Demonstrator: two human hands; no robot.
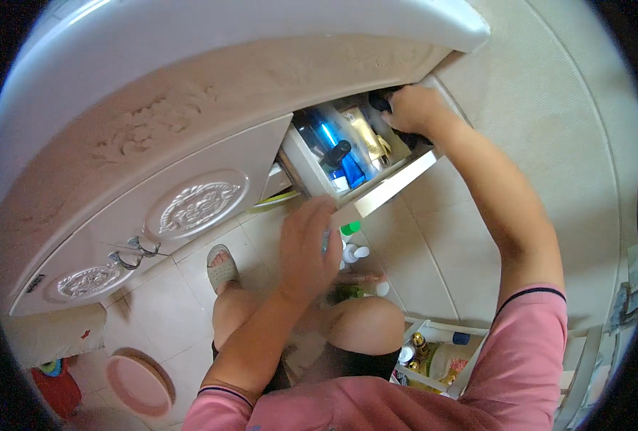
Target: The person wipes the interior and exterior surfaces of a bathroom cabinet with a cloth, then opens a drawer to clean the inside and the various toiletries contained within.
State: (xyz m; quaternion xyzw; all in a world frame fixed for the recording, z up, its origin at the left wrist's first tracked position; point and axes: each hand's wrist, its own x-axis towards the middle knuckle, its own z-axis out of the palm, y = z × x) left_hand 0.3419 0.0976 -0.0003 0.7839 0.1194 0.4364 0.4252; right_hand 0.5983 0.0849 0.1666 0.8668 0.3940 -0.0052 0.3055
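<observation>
A pulled-out white drawer stands in front of me, its inside parted into sections. In it lie a blue bottle, a black-capped item and a gold tube. My right hand reaches over the drawer's right side into its far corner. Its fingers are curled in against a black item whose kind I cannot make out. My left hand is just by the drawer's near left corner, blurred by motion. A small greyish glint shows at its fingers, too unclear to name.
White bottles and a green cap are on the floor below the drawer. A white rack with bottles stands at my right. Left are a carved cabinet door with metal handles and a pink basin. A tiled wall bounds the right.
</observation>
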